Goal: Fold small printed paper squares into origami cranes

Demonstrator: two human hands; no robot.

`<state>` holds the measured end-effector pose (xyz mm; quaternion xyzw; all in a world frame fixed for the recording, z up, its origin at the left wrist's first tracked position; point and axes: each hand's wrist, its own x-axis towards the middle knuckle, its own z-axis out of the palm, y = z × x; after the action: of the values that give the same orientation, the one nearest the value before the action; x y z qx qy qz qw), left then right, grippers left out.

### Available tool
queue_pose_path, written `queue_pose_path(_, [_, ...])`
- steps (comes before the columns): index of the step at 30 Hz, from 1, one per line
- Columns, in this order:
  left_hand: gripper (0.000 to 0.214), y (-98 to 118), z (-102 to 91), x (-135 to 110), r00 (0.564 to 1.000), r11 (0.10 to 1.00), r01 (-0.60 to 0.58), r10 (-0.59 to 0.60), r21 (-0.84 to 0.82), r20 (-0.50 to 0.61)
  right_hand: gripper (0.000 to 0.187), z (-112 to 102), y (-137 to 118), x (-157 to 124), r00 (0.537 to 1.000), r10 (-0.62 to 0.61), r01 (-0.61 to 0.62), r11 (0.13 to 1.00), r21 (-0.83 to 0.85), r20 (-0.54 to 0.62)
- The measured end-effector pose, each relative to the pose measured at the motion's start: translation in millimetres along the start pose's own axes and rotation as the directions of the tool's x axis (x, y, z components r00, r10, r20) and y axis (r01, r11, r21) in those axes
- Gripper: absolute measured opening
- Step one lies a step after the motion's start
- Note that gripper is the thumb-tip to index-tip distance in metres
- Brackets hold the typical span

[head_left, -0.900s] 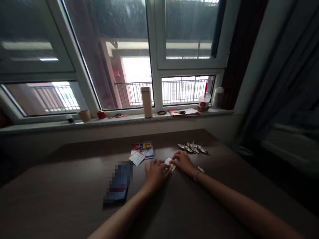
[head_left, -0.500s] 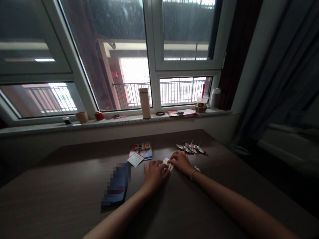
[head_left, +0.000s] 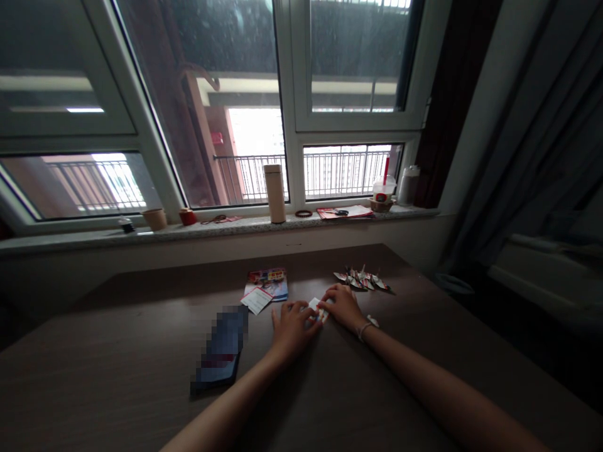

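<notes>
A small piece of printed paper (head_left: 315, 304), white with patches of colour, lies on the brown table between my hands. My left hand (head_left: 292, 329) rests over its near left side, fingers bent and their tips on the paper. From the right, my right hand (head_left: 343, 306) pinches or presses the paper's edge with thumb and fingers; the exact grip is partly hidden. A stack of colourful printed sheets (head_left: 279, 292) sits beyond my left hand, overlapped by a white square of paper (head_left: 257, 301). Past my right hand are several folded paper pieces (head_left: 362, 279).
Left of my left forearm lies a dark, flat, pixelated object (head_left: 221, 348). A small white scrap (head_left: 372, 321) is beside my right wrist. On the windowsill (head_left: 235, 227) stand a tan bottle (head_left: 275, 194), a drink cup with red straw (head_left: 382, 188) and scissors on papers (head_left: 341, 213).
The view has shifted very slightly. Both hands stay on the paper with almost no visible movement.
</notes>
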<state>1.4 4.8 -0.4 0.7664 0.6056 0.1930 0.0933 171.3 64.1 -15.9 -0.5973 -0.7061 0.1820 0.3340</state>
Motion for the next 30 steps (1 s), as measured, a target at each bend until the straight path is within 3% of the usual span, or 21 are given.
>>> queue_pose_path(20, [0.034, 0.6, -3.9, 0.7, 1.000, 1.000, 0.006, -0.006, 0.001, 0.002, 0.013, 0.1, 0.0, 0.8, 1.000, 0.003, -0.003, 0.999, -0.036, 0.021])
queue_pose_path(30, [0.036, 0.2, -1.2, 0.0, 0.998, 0.996, -0.052, 0.055, 0.066, -0.038, 0.011, -1.0, -1.3, 1.0, 1.000, 0.006, -0.005, 0.999, -0.043, 0.022])
